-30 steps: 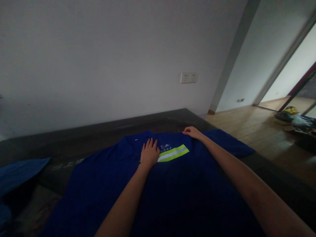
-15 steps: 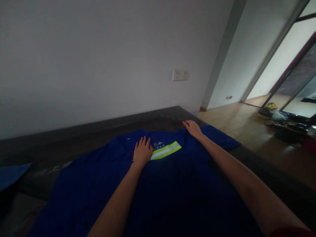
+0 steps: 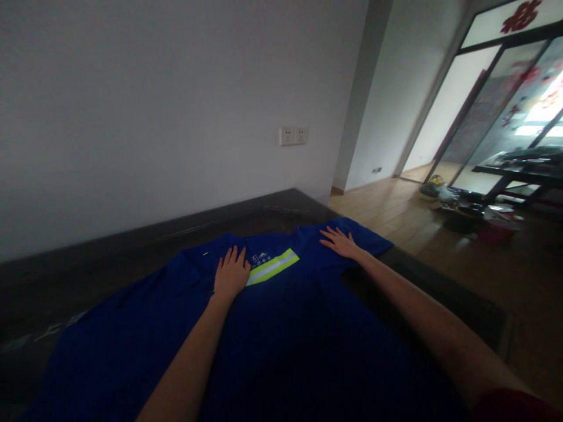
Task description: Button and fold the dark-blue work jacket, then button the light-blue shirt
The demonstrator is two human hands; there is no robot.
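Note:
A dark blue work jacket (image 3: 272, 316) lies spread over a dark table, its collar end away from me. Across it runs a yellow-green and silver reflective strip (image 3: 273, 267), with white printing just above. My left hand (image 3: 232, 273) rests flat on the cloth at the strip's left end, fingers slightly apart, covering part of the strip. Farther right, my right hand (image 3: 340, 242) lies with spread fingers on the shoulder of the jacket, near where the right sleeve begins. The lower part of the garment is too dark to make out.
The dark table (image 3: 281, 203) stands against a grey wall with a double socket (image 3: 294, 136). Beyond its right edge is a wooden floor (image 3: 373, 196), with bags, a red tub (image 3: 497, 230) and a dark table near glass doors.
My right hand has opened from pinched fingers and now lies flat on the jacket's shoulder. My left hand stays by the strip. The view has turned to the right.

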